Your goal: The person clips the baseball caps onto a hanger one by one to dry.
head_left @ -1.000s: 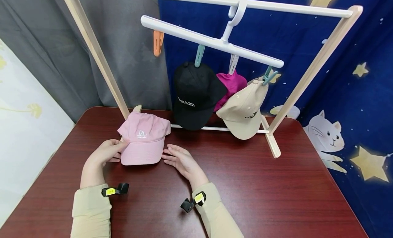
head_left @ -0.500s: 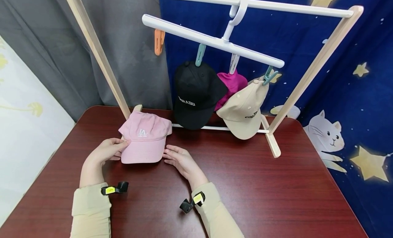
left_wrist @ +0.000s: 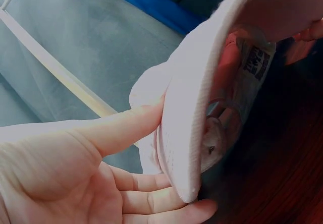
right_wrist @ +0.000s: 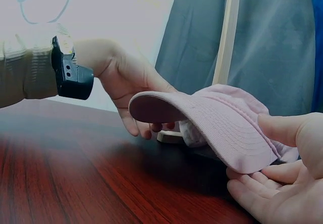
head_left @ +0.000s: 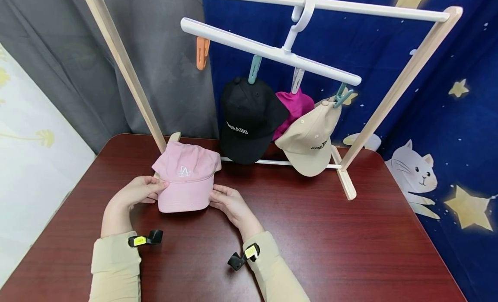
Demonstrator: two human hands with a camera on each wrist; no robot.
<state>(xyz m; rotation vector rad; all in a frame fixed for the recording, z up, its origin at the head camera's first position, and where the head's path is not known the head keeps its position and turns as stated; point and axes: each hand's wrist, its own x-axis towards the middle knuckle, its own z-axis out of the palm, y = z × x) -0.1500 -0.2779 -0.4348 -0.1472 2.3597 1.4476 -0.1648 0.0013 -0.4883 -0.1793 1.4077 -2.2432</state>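
Observation:
A pink baseball cap (head_left: 186, 196) with a white LA emblem faces me at the left of the table, its brim pointing forward. My left hand (head_left: 134, 193) pinches the left side of the brim. In the left wrist view that thumb lies on the cap (left_wrist: 184, 98) from above, fingers underneath; the cap's inside and label show beneath the brim. On the opposite side, my right hand (head_left: 234, 207) grips the brim's right corner. The right wrist view has its thumb against the cap (right_wrist: 227, 133) and its fingers below the brim's edge.
Behind stands a wooden rack (head_left: 400, 88) carrying a tilted white hanger (head_left: 241, 43). Clips hold a black cap (head_left: 249, 116), a magenta cap (head_left: 293, 106) and a beige cap (head_left: 311, 137). An orange clip (head_left: 202, 53) hangs without a cap at the hanger's raised left end.
The pink cap has shifted slightly right and toward me. My right hand's fingers, beside the brim earlier, now grip its corner; my left hand keeps its pinch.

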